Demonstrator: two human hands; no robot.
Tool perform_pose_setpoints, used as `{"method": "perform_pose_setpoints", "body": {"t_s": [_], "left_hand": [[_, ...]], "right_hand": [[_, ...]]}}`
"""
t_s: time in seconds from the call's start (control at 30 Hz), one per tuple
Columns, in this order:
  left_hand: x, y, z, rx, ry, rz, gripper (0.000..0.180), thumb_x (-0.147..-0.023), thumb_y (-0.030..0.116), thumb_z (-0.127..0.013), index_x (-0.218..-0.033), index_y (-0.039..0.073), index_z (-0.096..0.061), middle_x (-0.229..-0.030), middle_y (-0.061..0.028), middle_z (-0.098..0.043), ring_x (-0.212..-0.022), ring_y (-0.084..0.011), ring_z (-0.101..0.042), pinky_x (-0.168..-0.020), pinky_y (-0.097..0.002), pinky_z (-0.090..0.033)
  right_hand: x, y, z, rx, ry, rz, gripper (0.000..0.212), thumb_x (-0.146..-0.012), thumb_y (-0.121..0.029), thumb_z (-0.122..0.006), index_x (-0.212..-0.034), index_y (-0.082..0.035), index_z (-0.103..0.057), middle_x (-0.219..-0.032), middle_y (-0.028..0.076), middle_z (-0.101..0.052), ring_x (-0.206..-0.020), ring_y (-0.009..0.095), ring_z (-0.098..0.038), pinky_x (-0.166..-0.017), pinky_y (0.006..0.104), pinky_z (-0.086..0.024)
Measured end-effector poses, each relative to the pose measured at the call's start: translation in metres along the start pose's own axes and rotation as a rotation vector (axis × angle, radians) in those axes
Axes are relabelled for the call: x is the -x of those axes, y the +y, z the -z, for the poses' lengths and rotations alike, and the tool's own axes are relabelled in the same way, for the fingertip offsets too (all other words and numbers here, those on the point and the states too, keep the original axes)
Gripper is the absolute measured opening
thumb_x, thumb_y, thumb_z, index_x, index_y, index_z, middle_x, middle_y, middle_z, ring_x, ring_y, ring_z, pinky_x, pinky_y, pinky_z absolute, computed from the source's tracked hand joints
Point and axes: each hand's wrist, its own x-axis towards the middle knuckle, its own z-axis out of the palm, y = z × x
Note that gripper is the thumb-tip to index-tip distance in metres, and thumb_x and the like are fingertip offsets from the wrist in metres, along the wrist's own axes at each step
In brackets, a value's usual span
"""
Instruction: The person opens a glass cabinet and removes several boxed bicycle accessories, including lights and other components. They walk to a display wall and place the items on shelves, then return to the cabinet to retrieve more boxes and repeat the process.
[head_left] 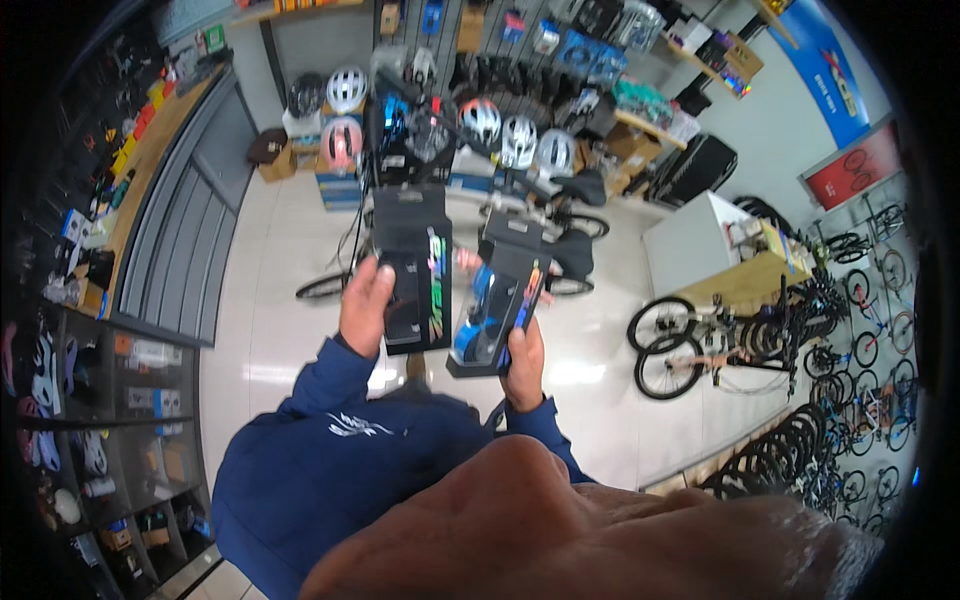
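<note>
My left hand (367, 302) is closed on the left edge of a black flat box (412, 275) with shiny rainbow-coloured lettering down its side. A second black box (515, 262), tilted to the right, sits in my right hand (524, 362), gripped near its lower right corner. Something blue and rounded (483, 318) shows in the front of this second box; its kind is hard to make out. Both boxes are held up side by side in front of my chest, with a narrow gap between them. My fingers behind the boxes are mostly hidden.
Bicycle helmets (480, 122) and a bicycle (335, 285) stand beyond the boxes. At left is a grey cabinet with a wooden worktop (165, 150), above open shelves (150, 440). A white counter (690, 245), more bicycles (668, 365) and a row of tyres (770, 460) line the right.
</note>
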Motion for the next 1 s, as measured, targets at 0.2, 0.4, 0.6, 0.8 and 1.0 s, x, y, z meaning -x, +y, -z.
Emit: {"method": "perform_pose_setpoints", "body": {"t_s": [0.2,0.4,0.6,0.8,1.0], "left_hand": [[-0.064,-0.048,-0.043,-0.024,-0.019,0.086,0.029,-0.112,0.017,-0.053,-0.134,-0.002,-0.057,-0.118,-0.0024,-0.065,-0.106,-0.0072,-0.059,-0.092,-0.0251,-0.050],[-0.099,-0.100,-0.084,-0.160,0.028,0.113,0.030,-0.111,0.016,-0.055,-0.135,-0.002,-0.054,-0.107,0.0002,-0.061,-0.097,-0.0057,-0.055,-0.086,-0.0234,-0.046],[-0.106,-0.159,-0.142,-0.140,0.087,0.028,0.030,-0.112,0.019,-0.056,-0.135,0.000,-0.056,-0.106,-0.0007,-0.063,-0.093,-0.0061,-0.057,-0.083,-0.0243,-0.048],[-0.092,-0.232,-0.243,-0.199,0.195,0.057,0.032,-0.112,0.024,-0.054,-0.135,0.002,-0.060,-0.111,-0.0007,-0.068,-0.099,-0.0081,-0.060,-0.091,-0.0253,-0.049],[-0.080,-0.249,-0.302,-0.098,0.178,0.122,0.038,-0.112,0.022,-0.056,-0.143,0.002,-0.050,-0.115,-0.0023,-0.063,-0.105,-0.0088,-0.058,-0.092,-0.0254,-0.048]], "right_hand": [[-0.072,0.005,0.036,0.123,0.025,-0.022,0.052,-0.103,-0.011,-0.061,-0.149,0.005,-0.045,-0.139,0.012,-0.059,-0.127,0.019,-0.057,-0.111,0.0331,-0.042],[-0.108,0.022,0.082,0.153,-0.060,-0.097,0.048,-0.105,-0.008,-0.058,-0.150,0.004,-0.045,-0.143,0.012,-0.058,-0.129,0.019,-0.056,-0.113,0.0346,-0.041],[-0.133,0.025,0.141,0.310,-0.303,0.275,0.051,-0.109,-0.020,-0.057,-0.153,0.001,-0.041,-0.139,0.010,-0.057,-0.125,0.017,-0.054,-0.109,0.0331,-0.043],[-0.129,-0.024,0.257,0.225,-0.274,-0.165,0.055,-0.110,-0.023,-0.057,-0.155,0.000,-0.038,-0.135,0.009,-0.057,-0.121,0.016,-0.054,-0.106,0.0320,-0.044],[-0.137,-0.044,0.317,0.125,-0.289,-0.279,0.045,-0.110,-0.018,-0.053,-0.150,-0.001,-0.043,-0.127,0.005,-0.058,-0.113,0.012,-0.054,-0.101,0.0301,-0.046]]}}
